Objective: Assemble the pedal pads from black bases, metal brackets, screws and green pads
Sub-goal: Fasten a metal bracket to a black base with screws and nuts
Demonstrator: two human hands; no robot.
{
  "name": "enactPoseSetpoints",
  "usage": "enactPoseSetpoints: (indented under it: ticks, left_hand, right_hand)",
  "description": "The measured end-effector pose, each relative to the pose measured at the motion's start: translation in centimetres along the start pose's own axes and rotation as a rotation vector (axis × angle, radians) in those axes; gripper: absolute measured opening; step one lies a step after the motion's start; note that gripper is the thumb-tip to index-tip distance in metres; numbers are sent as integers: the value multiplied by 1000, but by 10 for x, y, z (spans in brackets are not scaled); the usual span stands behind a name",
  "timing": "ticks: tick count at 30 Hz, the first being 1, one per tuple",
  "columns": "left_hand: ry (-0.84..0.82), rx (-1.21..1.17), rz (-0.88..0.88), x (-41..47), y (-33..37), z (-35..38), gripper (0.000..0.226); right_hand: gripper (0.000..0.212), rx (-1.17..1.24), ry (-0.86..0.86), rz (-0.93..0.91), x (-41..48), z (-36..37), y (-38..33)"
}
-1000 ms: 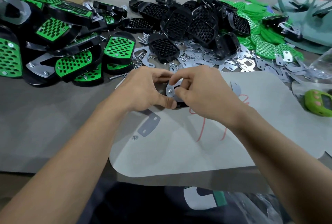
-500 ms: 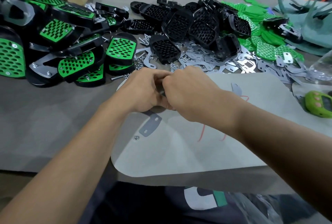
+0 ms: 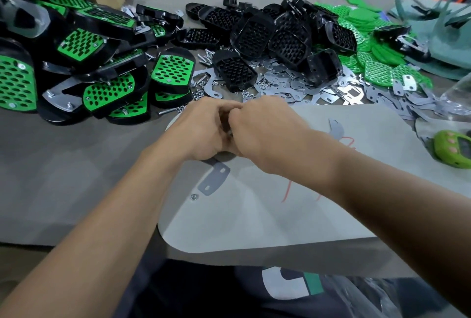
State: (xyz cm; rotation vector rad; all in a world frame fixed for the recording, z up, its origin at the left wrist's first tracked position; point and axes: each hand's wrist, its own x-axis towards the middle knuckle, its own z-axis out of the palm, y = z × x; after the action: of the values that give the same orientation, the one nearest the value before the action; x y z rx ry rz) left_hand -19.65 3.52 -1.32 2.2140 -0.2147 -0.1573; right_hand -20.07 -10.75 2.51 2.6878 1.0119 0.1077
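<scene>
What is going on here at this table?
A person is assembling pedal pads. The left hand and right hand meet over the pale sheet, fingers curled; what they hold is hidden. A loose bracket and a nut lie on the sheet near them. Finished pads are piled at left, black bases behind.

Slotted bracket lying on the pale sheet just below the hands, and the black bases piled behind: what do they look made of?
Slotted bracket: thin sheet metal, probably plated steel; flat, dull grey with a matte sheen and cleanly punched slots.
Black bases: most likely moulded plastic; uniform black, semi-gloss highlights along the rims, a regular grid of moulded holes.
The exact alloy or polymer cannot be told.
</scene>
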Motion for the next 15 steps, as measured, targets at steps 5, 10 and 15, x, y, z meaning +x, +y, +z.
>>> enactPoseSetpoints:
  ticks: [5,10,15]
  left_hand:
    - [4,34,8,0,0,0,42]
    - [12,28,-6,2,-5,2,43]
    - [12,-50,-64,3,-8,3,32]
  right_hand:
    - [8,86,-42,-19,2,-1,10]
    - [30,-8,-53,-38,10,-9,-4]
    - [32,145,-32,101,16,-7,2]
